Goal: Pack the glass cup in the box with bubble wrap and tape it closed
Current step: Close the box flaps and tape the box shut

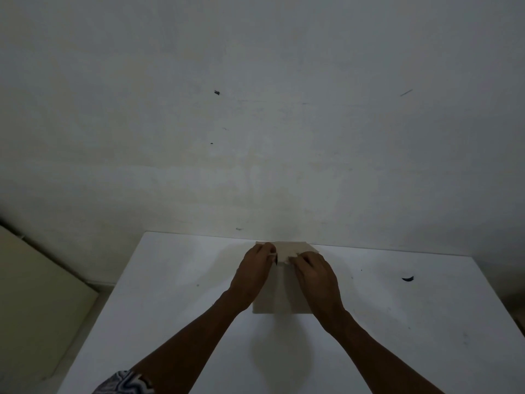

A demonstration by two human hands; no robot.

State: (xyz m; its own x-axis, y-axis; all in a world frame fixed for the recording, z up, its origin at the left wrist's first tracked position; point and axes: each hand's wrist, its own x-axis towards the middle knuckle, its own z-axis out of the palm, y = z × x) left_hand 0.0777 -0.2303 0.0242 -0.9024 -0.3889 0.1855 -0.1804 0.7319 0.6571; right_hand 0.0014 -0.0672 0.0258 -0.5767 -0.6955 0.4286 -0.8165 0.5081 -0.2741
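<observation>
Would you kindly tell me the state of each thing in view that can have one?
box: upright on the table, top flaps partly folded in with a dark gap between them; no tape visible, inside hidden.
left hand: fingers curled on the top flap on the left side.
right hand: pinches the top flap on the right side.

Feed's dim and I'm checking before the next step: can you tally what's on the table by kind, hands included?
Cardboard box: 1
Hands at the box's top flaps: 2, left hand and right hand
Small dark curved mark or scrap, off to the right: 1
Total: 4
</observation>
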